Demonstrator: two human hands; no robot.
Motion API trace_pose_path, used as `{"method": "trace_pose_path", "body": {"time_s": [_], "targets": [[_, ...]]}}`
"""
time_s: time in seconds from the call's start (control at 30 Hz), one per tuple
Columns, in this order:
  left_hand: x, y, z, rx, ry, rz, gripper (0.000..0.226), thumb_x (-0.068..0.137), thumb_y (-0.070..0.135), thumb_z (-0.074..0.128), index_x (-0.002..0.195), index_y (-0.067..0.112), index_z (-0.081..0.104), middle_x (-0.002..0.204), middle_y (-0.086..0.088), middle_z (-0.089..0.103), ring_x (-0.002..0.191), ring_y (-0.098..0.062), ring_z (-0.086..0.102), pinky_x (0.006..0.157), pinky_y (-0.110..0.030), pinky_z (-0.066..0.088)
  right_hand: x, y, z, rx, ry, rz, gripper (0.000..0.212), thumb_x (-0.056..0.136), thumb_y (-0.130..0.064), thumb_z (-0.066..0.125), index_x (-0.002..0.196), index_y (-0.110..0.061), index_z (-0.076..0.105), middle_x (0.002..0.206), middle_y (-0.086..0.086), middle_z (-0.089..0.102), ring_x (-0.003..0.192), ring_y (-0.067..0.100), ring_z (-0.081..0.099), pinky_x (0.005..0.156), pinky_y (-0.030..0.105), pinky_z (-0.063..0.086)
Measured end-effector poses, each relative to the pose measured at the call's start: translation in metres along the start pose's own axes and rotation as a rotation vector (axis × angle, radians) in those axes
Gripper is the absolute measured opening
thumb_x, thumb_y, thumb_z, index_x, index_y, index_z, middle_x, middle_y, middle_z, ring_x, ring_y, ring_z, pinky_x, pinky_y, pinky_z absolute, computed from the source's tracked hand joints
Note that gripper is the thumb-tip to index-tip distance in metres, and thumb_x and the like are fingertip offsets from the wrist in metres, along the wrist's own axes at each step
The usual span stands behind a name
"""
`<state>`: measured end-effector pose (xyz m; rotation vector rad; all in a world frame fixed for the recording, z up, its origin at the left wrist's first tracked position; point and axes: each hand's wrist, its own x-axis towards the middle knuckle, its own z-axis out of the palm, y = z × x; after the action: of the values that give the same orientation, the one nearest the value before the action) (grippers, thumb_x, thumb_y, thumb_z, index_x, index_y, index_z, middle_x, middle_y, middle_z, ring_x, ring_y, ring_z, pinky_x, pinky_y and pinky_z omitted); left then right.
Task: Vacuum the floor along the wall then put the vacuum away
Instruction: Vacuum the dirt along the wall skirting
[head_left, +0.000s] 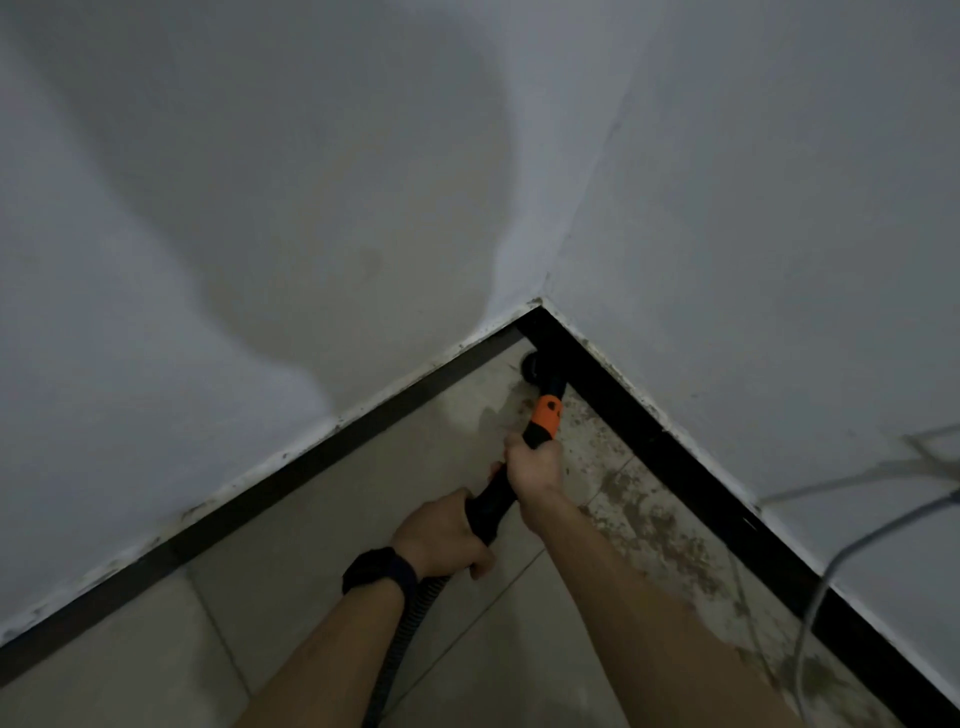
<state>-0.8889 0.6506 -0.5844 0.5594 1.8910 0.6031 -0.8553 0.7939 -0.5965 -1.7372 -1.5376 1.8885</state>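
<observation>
Two bare forearms reach forward from the bottom edge, and both hands hold one vacuum wand (495, 496). Nearest, a ribbed dark hose (399, 644) runs up from the bottom edge, passing under the left wrist, which wears a black wristband (379, 569). The left hand (441, 535) grips the lower end of the black wand where the hose joins it, its fingers (480, 564) curled tight round the tube. Just beyond, the right hand (535, 465) grasps the same wand higher up, fingers wrapped round it, directly below an orange collar (545, 413). Past the collar the wand slants on toward the corner, and its dark round nozzle (532, 364) sits low on the floor, just beside the black skirting (675, 457) where the two walls meet; whether it touches the skirting I cannot tell.

Pale tiles with thin joints cover the floor (322, 519). To the right of the arms, along the right-hand skirting, the tiles carry brownish mottled stains (654, 519); the tiles on the left look plainer. Black skirting also runs along the left wall (234, 234), its top edge scuffed and patchy. Both walls are white and dim, with broad soft shadows across the left one. On the right wall (779, 208) a grey cable (831, 566) hangs down in a curve to the floor.
</observation>
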Motion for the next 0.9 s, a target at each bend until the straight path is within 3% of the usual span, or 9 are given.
{"method": "trace_pose_path", "body": {"time_s": [0.2,0.37,0.47,0.63,0.8,0.9], "targets": [[-0.014,0.009,-0.002,0.068,0.088,-0.02,0.043,0.055,0.024,0.076,0.088,0.024,0.047,0.094,0.0,0.063,0.083,-0.018,0.063,0.066,-0.031,0.053,-0.01,-0.015,0.004,0.021,-0.129,-0.004,0.017,0.098,-0.01,0.055,0.107,-0.013,0.04,0.077,0.012,0.054,0.05,0.02,0.058,0.05,0.033,0.054],[-0.03,0.0,-0.021,0.158,0.042,-0.083,0.039,0.059,0.019,0.078,0.085,0.021,0.049,0.091,0.0,0.063,0.076,-0.015,0.06,0.058,-0.026,0.046,-0.029,-0.009,0.024,-0.016,-0.104,0.002,0.027,0.099,-0.02,0.055,0.117,-0.013,0.035,0.106,0.02,0.061,0.08,0.034,0.069,0.075,0.054,0.063],[-0.041,-0.007,-0.03,0.246,-0.038,-0.127,0.04,0.062,0.017,0.08,0.086,0.02,0.049,0.091,0.0,0.062,0.078,-0.015,0.059,0.061,-0.025,0.048,-0.049,0.005,0.025,0.126,-0.096,0.025,0.016,0.101,-0.015,0.054,0.108,-0.013,0.04,0.089,0.013,0.061,0.067,0.027,0.066,0.065,0.043,0.062],[-0.06,-0.016,-0.022,0.367,-0.141,-0.172,0.04,0.065,0.014,0.079,0.085,0.024,0.047,0.093,0.002,0.06,0.082,-0.015,0.059,0.067,-0.026,0.051,-0.075,0.043,0.012,0.177,-0.1,0.04,0.03,0.102,-0.017,0.053,0.123,-0.014,0.032,0.091,0.01,0.062,0.061,0.019,0.065,0.056,0.032,0.057],[-0.075,-0.027,-0.006,0.471,-0.165,-0.18,0.042,0.065,0.021,0.08,0.083,0.027,0.042,0.091,0.005,0.057,0.081,-0.015,0.057,0.067,-0.026,0.047,-0.092,0.066,0.0,0.217,-0.102,0.061,0.025,0.101,-0.015,0.054,0.118,-0.015,0.035,0.088,0.01,0.061,0.058,0.019,0.065,0.06,0.036,0.06],[-0.082,-0.022,-0.002,0.561,-0.2,-0.179,0.045,0.068,0.029,0.082,0.095,0.026,0.047,0.096,0.005,0.058,0.091,-0.017,0.061,0.074,-0.03,0.052,-0.098,0.072,-0.004,0.27,-0.103,0.08,0.026,0.101,-0.013,0.054,0.12,-0.015,0.037,0.088,0.01,0.059,0.057,0.019,0.064,0.06,0.037,0.059]]}}
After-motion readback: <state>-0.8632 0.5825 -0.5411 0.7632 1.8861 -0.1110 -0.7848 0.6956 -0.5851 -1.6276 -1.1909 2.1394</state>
